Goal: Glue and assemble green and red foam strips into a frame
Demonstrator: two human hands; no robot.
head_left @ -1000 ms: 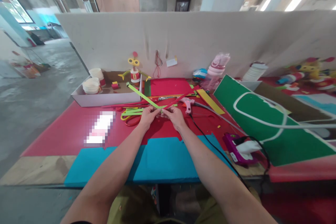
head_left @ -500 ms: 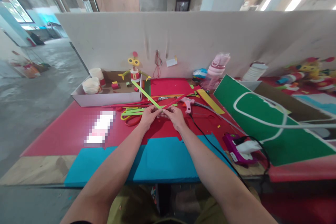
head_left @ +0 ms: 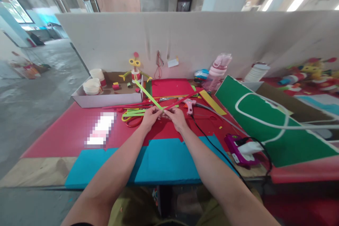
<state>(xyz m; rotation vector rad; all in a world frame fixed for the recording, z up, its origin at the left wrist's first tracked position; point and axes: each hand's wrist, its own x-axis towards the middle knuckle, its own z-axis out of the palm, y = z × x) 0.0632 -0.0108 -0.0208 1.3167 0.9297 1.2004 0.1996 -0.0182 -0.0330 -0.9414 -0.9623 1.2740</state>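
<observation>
Both hands have a narrow, pinching grip: left hand (head_left: 150,117) and right hand (head_left: 177,116) hold a green strip (head_left: 148,94) and red strip (head_left: 184,98) where they meet, mid-worktop (head_left: 57,135). Near the back left corner, a shallow box (head_left: 111,101) has stacked paper cups (head_left: 91,87) plus little red bits (head_left: 116,87). Pink bottle's (head_left: 217,71) by the back edge, can't tell what's inside.

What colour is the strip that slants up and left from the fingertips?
The strip is bright yellow-green; it shows best in the head view.
</observation>
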